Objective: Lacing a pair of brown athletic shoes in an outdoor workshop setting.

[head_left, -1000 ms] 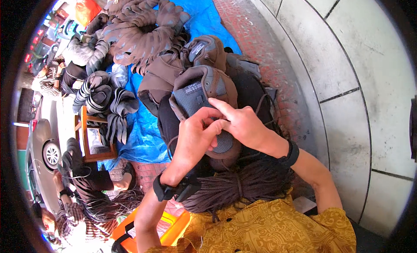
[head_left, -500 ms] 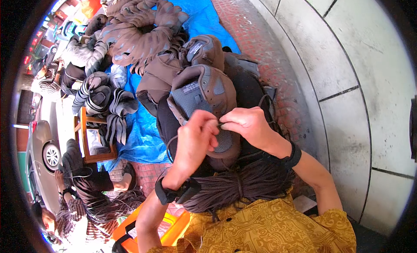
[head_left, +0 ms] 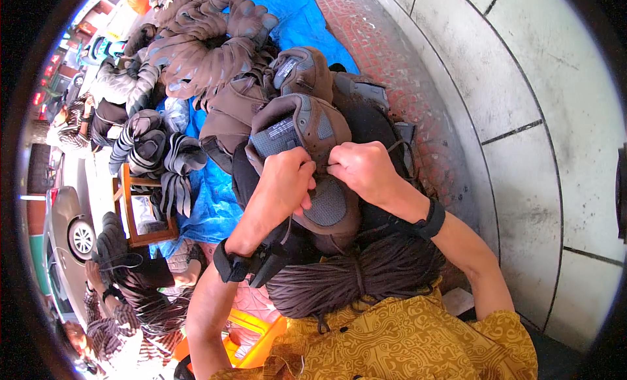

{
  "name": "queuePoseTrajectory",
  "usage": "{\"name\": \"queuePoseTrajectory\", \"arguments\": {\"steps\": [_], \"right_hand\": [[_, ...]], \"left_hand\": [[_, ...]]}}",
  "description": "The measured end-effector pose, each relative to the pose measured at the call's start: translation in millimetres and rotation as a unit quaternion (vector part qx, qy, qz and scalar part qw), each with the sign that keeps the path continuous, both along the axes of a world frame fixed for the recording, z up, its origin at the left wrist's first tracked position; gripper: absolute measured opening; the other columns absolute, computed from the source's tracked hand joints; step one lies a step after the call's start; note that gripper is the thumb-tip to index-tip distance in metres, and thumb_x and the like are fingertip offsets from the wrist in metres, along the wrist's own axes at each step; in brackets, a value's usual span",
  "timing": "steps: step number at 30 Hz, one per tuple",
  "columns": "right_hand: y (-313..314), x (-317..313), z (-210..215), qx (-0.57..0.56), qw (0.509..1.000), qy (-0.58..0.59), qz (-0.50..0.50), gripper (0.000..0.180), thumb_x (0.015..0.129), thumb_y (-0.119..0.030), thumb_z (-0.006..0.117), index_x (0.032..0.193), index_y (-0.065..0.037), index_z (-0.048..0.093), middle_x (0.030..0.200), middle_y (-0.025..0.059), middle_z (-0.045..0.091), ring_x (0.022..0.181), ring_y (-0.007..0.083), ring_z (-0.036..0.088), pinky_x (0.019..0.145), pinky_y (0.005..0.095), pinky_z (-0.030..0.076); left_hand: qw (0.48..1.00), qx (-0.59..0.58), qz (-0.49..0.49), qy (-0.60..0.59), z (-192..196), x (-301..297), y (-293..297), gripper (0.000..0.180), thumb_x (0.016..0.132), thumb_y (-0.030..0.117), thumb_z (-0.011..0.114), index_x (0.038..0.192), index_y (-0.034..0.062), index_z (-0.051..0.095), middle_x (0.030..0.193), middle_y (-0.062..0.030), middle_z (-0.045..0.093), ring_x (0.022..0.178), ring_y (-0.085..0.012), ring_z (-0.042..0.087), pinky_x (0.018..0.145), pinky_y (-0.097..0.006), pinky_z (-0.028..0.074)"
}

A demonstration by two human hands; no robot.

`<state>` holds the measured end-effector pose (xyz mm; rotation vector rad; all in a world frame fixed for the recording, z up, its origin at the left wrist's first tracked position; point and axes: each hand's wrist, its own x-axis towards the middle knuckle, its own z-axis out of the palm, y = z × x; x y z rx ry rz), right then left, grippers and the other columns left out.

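A brown shoe upper with grey mesh panels rests on my lap, its toe toward me. Over its eyelet area my left hand is closed in a pinch, with a thin dark shoelace hanging below it. Just to the right, my right hand also pinches at the eyelets; the lace end between its fingertips is mostly hidden. Against my yellow patterned shirt lies a tied bundle of dark brown laces.
More brown uppers lie just beyond, with a large ring of them on a blue tarp. A wooden stool and an orange plastic stool stand left. Another person sits there. A pale tiled wall rises right.
Both hands have moved slightly up the shoe toward its eyelets and a little apart. My left hand has turned, and more of the toe mesh shows.
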<state>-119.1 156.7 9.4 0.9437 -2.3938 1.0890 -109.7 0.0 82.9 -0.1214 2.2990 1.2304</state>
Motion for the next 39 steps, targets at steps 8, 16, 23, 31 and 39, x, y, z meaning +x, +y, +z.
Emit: {"name": "queuePoseTrajectory", "arguments": {"steps": [8,16,23,31,39], "right_hand": [[-13,3,8,0.092,0.991,0.08,-0.055,0.01,0.068,-0.013,0.051,0.062,-0.007,0.047,0.055,0.0073,0.048,0.052,0.0228,0.055,0.045,0.0345,0.044],[-7,1,-1,-0.03,0.999,0.007,-0.028,0.012,0.067,-0.009,0.057,0.06,-0.005,0.047,0.057,0.0099,0.046,0.054,0.0298,0.052,0.05,0.0379,0.044],[-12,0,-2,-0.055,0.998,0.0,-0.002,0.016,0.064,-0.008,0.062,0.067,-0.006,0.047,0.057,0.0106,0.05,0.055,0.0287,0.054,0.049,0.037,0.043],[0,-8,26,-0.062,0.998,0.022,-0.004,0.05,0.053,-0.008,0.07,0.102,-0.008,0.056,0.062,0.006,0.057,0.054,0.0207,0.056,0.05,0.0314,0.044],[-4,-20,42,0.112,0.987,0.103,0.055,0.063,0.055,-0.019,0.07,0.115,-0.014,0.051,0.062,0.0029,0.053,0.054,0.0194,0.053,0.051,0.0304,0.04]], "left_hand": [[0.998,-0.037,-0.034,0.024,-1,-5,9,0.018,0.082,0.008,0.044,0.074,-0.0073,0.049,0.057,-0.0154,0.055,0.042,-0.0213,0.056,0.036,-0.032,0.045],[0.955,-0.112,-0.099,0.256,-27,-3,-4,0.006,0.075,0.003,0.048,0.075,-0.0013,0.053,0.063,-0.025,0.055,0.065,-0.0407,0.056,0.058,-0.047,0.046],[0.858,-0.261,-0.369,0.245,-17,-32,-2,0.014,0.071,0.008,0.052,0.065,-0.0017,0.061,0.055,-0.0143,0.059,0.064,-0.0286,0.062,0.062,-0.036,0.051],[0.797,-0.24,-0.446,0.329,-23,-29,-16,0.014,0.069,0.015,0.058,0.07,0.0008,0.061,0.064,-0.0073,0.057,0.056,-0.0219,0.059,0.053,-0.032,0.049],[0.879,-0.221,-0.287,0.311,-34,-5,-21,0.014,0.073,0.012,0.054,0.073,-0.0022,0.053,0.063,-0.0182,0.058,0.059,-0.0347,0.058,0.055,-0.043,0.047]]}}
